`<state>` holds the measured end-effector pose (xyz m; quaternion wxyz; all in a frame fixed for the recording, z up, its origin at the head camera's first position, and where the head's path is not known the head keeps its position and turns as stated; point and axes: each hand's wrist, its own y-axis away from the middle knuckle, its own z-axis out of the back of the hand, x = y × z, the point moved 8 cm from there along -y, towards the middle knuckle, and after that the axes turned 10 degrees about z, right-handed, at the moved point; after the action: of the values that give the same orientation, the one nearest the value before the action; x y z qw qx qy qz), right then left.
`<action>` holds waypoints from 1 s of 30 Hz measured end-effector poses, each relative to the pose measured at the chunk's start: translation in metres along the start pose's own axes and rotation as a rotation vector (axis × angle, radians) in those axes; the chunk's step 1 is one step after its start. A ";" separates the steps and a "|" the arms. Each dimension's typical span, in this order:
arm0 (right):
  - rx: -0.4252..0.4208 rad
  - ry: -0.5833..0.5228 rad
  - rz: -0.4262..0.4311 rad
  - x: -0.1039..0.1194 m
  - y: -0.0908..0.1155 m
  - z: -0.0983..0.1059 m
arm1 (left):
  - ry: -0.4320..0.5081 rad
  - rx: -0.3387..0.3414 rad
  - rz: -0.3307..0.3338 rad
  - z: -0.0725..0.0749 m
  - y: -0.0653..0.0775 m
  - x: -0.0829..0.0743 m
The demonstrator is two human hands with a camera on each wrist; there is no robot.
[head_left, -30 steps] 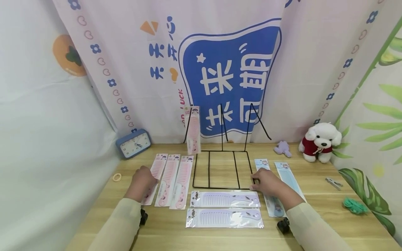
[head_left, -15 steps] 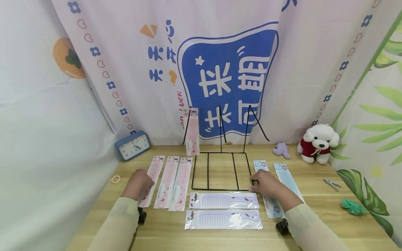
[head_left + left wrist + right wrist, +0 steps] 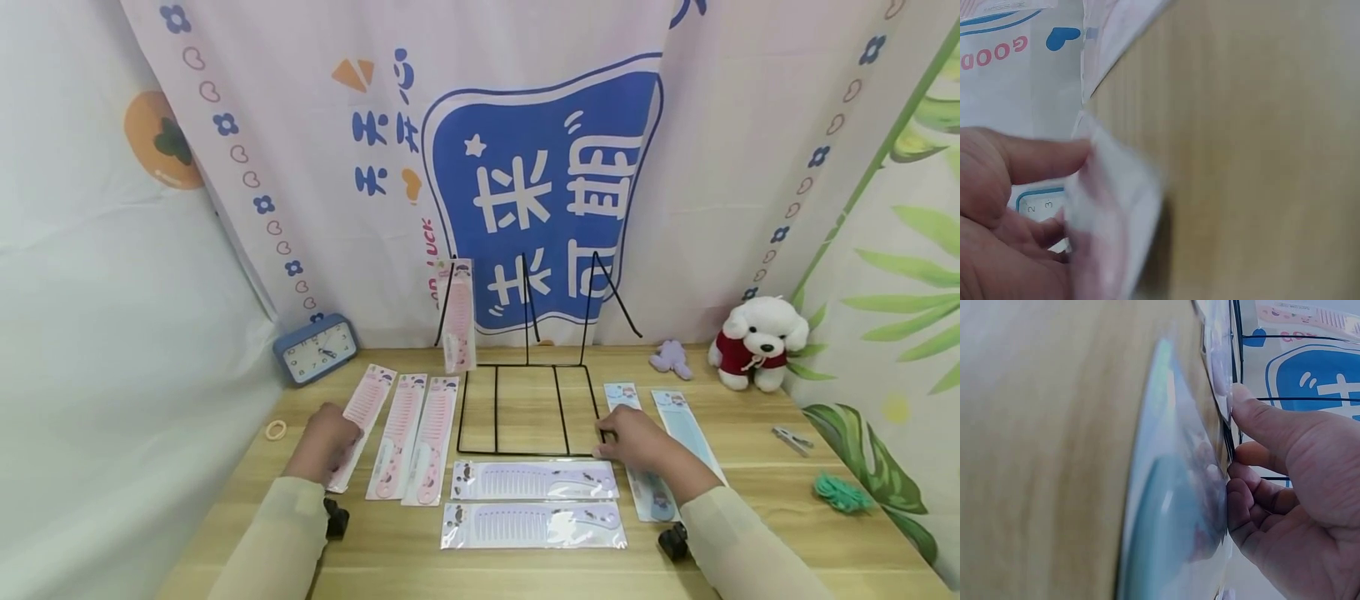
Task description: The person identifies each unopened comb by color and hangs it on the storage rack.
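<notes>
My left hand (image 3: 328, 442) grips the leftmost packaged pink comb (image 3: 367, 400) by its side. In the left wrist view that comb package (image 3: 1116, 206) is tipped on edge, thumb on one side and fingers behind. Two more packaged pink combs, a middle one (image 3: 400, 433) and a right one (image 3: 433, 437), lie beside it. My right hand (image 3: 633, 435) pinches the front right corner of a black wire rack (image 3: 525, 454). A fourth pink comb package (image 3: 459, 321) stands upright at the rack's back left. Under my right hand lies a packaged blue comb (image 3: 656, 496), partly hidden.
Two purple comb packages, an upper (image 3: 534, 481) and a lower (image 3: 532, 525), lie before the rack. Another blue comb (image 3: 682, 425) lies right. Around the edges are a clock (image 3: 317, 348), wooden ring (image 3: 276, 430), plush dog (image 3: 761, 342), metal clip (image 3: 792, 440) and green cord (image 3: 842, 492).
My left hand has shifted slightly left, and the leftmost pink comb package has turned and tipped, its top end moving right. My right hand stays at the rack's corner.
</notes>
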<state>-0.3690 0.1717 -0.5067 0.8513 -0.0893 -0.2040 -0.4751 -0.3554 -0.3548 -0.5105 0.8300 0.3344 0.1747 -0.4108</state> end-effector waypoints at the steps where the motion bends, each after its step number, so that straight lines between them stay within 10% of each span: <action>1: -0.003 0.000 0.002 0.000 0.000 0.000 | 0.016 -0.019 -0.025 0.003 -0.001 0.001; 7: -0.017 -0.007 0.010 0.003 0.001 0.000 | 0.081 -0.098 -0.084 0.023 -0.005 0.001; 15: -0.006 0.016 0.018 0.005 0.001 0.001 | 0.333 -0.035 -0.171 0.037 0.010 -0.009; 22: -0.004 0.015 0.022 0.004 0.001 0.000 | 0.808 0.329 -0.570 0.027 0.045 -0.033; 30: -0.012 0.011 0.015 0.006 0.002 0.003 | 0.738 0.723 -0.967 0.015 0.096 -0.061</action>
<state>-0.3655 0.1690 -0.5013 0.8554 -0.0933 -0.1958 -0.4704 -0.3152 -0.2882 -0.4259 0.2780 0.5913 0.4261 -0.6257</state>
